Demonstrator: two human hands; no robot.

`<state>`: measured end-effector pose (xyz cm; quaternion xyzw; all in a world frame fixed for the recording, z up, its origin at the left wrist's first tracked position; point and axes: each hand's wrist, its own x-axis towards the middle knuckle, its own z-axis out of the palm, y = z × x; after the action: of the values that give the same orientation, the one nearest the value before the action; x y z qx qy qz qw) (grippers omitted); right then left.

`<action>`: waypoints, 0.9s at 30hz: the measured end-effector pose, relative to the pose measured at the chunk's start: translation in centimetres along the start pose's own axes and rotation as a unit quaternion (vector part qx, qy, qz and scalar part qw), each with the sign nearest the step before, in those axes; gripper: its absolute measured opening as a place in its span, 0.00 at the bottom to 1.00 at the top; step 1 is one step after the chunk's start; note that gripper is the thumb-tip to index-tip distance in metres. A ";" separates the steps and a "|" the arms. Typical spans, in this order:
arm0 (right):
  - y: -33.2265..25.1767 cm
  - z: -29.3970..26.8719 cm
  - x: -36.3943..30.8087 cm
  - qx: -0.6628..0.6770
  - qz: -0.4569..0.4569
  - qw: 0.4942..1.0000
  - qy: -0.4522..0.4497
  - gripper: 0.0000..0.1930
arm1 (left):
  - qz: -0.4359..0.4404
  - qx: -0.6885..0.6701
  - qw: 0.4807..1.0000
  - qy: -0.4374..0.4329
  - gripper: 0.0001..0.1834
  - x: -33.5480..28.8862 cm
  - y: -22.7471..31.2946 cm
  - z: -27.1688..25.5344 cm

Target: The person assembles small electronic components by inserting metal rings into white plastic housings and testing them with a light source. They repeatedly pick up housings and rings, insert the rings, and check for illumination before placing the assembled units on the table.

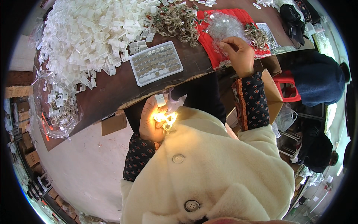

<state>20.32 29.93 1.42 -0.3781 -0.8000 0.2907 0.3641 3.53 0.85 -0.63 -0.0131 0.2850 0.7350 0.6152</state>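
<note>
My left hand is close to my body, below the table's front edge, its fingers curled around a lit string light. The bundle glows warm yellow, and its small white battery box sticks up at the fingertips. Over a red cloth on the table, my right hand is pinched closed at the near side of a heap of clear plastic bags. What lies between those fingertips is too small to make out. A white tray of round coin cells sits between the hands, farther back.
A large heap of white plastic battery boxes covers the table's left part. Bundles of twine-like string lights lie beside it. A clear bag hangs at the left edge. People, a red stool and a cardboard box are at right.
</note>
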 end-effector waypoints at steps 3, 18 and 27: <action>0.1 0.1 0.2 0.057 0.022 0.998 -0.001 0.06 | 0.020 0.018 0.999 0.038 0.17 -0.1 -0.2 0.0; -2.2 0.1 -0.1 0.002 0.018 1.000 -0.003 0.06 | 0.007 0.014 1.000 -0.003 0.15 -0.3 0.1 -0.8; -8.4 1.3 -4.1 0.342 0.105 0.918 -0.168 0.04 | 0.089 -0.019 0.996 0.006 0.10 -0.8 0.0 0.0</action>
<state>17.80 21.78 5.49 -0.2577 -0.6566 0.6427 0.2989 3.72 0.17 -0.36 -0.0040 0.2744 0.7923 0.5449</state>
